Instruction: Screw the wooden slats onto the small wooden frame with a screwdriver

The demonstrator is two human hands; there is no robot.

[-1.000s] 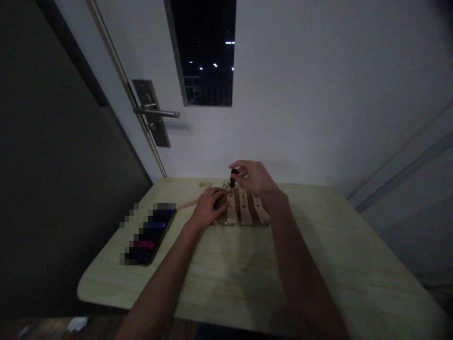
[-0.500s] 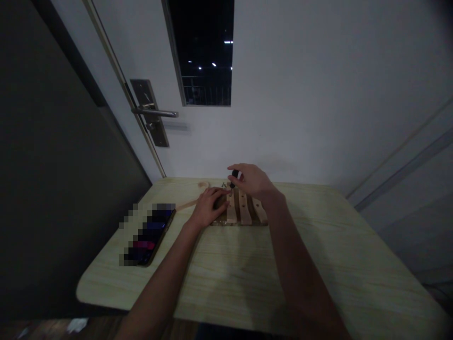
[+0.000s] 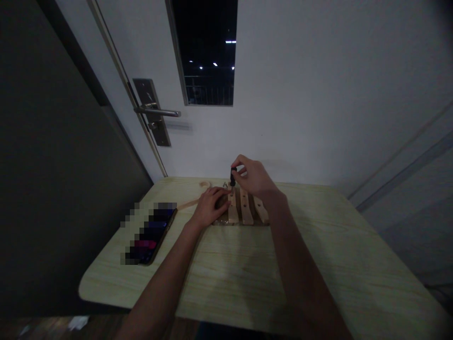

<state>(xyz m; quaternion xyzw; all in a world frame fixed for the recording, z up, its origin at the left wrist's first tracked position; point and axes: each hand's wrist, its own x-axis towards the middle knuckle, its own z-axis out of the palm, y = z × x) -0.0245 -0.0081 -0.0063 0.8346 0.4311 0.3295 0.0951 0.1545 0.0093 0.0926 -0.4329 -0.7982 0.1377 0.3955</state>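
My right hand (image 3: 253,178) pinches the black handle of a small screwdriver (image 3: 232,176) between thumb and fingers. The screwdriver stands nearly upright, its tip down at the far part of the left wooden strip (image 3: 232,212). My left hand (image 3: 210,205) lies over the left side of the brown base (image 3: 221,221), fingers stretched, index fingertip beside the screwdriver tip and thumb near the strip. Two more pale wooden strips with holes, a middle one (image 3: 245,212) and a right one (image 3: 261,211), lie across the base. My right wrist partly hides the right one.
Small screws (image 3: 225,185) lie behind my left hand. A curved wooden piece (image 3: 204,184) and a thin wooden strip (image 3: 187,204) are to the left. A phone (image 3: 152,236) lies on the table (image 3: 226,278). A door with a handle (image 3: 157,112) rises behind the table.
My right hand has risen slightly and its fingers have shifted around the screwdriver handle, showing more of it. My left hand stays in place. The view has shifted slightly.
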